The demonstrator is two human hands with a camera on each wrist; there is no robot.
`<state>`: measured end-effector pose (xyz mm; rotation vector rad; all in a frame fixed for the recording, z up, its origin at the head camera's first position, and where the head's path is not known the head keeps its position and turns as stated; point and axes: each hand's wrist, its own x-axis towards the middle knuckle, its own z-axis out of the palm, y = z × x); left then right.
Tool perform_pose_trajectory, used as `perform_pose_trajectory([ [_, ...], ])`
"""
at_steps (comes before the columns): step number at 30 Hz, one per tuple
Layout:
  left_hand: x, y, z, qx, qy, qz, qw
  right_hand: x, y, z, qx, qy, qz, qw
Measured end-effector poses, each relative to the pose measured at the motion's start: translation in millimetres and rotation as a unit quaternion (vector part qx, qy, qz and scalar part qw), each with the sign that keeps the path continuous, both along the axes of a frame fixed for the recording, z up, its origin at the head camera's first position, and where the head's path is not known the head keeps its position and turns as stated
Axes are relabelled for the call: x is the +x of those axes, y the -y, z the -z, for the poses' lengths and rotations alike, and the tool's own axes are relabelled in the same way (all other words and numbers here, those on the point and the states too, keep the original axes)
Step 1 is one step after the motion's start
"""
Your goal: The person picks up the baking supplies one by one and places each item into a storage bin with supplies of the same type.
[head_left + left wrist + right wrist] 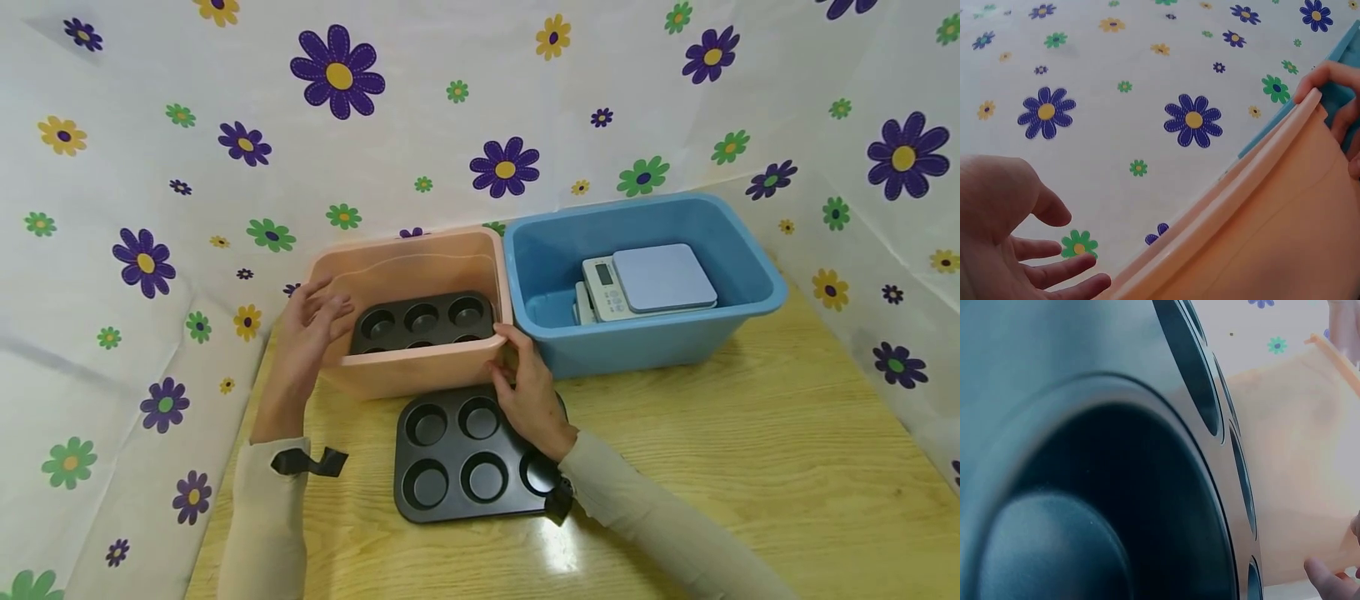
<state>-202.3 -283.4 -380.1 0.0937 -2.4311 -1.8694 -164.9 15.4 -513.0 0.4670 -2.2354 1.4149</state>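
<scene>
A peach plastic bin stands at the back of the table with a dark muffin tin inside it. My left hand is at the bin's left end, its fingers loosely spread; in the left wrist view this left hand holds nothing. My right hand grips the bin's near right corner, a finger over the rim. A second dark muffin tin lies on the table in front of the bin, partly under my right hand and wrist. This tin fills much of the right wrist view.
Against the peach bin's right side stands a blue bin. A white kitchen scale lies in it, on top of another white item. Flower-patterned sheeting rises behind and at both sides of the wooden table.
</scene>
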Motion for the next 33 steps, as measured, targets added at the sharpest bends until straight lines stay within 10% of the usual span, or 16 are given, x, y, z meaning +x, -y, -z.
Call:
perform_pose_trajectory([
  [18, 56.4, -15.2, -15.9, 0.0, -0.097, -0.01, 0.9952, -0.5, -0.3, -2.5, -0.01, 0.022, 0.002, 0.9997],
  [33, 103.5, -22.7, 17.9, -0.017, -0.078, 0.01, 0.9967, 2.8, 1.2, -2.3, -0.012, 0.021, 0.003, 0.9997],
])
